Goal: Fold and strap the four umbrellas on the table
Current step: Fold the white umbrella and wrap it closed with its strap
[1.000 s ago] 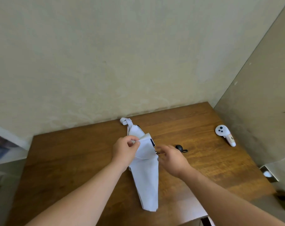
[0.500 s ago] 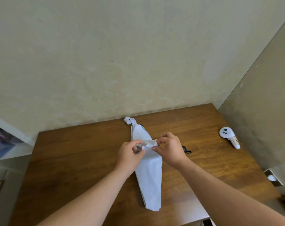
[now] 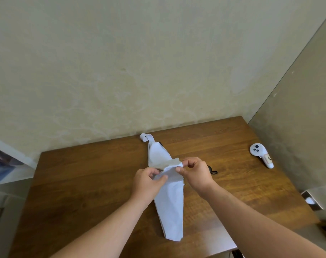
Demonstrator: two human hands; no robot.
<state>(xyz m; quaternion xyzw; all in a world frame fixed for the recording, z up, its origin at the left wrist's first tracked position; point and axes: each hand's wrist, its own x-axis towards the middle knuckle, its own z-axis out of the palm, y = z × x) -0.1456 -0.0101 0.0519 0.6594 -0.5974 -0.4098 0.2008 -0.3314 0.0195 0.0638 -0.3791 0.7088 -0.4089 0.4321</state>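
A pale blue-white fabric umbrella (image 3: 170, 205), collapsed into a long tapered bundle, lies lengthwise on the brown wooden table (image 3: 87, 175), its narrow end with a small fabric loop (image 3: 145, 137) pointing toward the wall and its wider end near the person's edge of the table. Across the bundle's middle runs a greyish fabric strap (image 3: 166, 163), drawn from left to right over the cloth. The left hand (image 3: 146, 181) pinches folded cloth at the bundle's left side between thumb and curled fingers. The right hand (image 3: 195, 174) pinches the strap's right end between thumb and forefinger, just above the bundle. Behind the right hand, a small black object with a cord (image 3: 212, 170) rests on the table, partly hidden. Well apart, near the table's right edge beside the side wall, lies a white handheld controller (image 3: 261, 155) with dark buttons on its round head.
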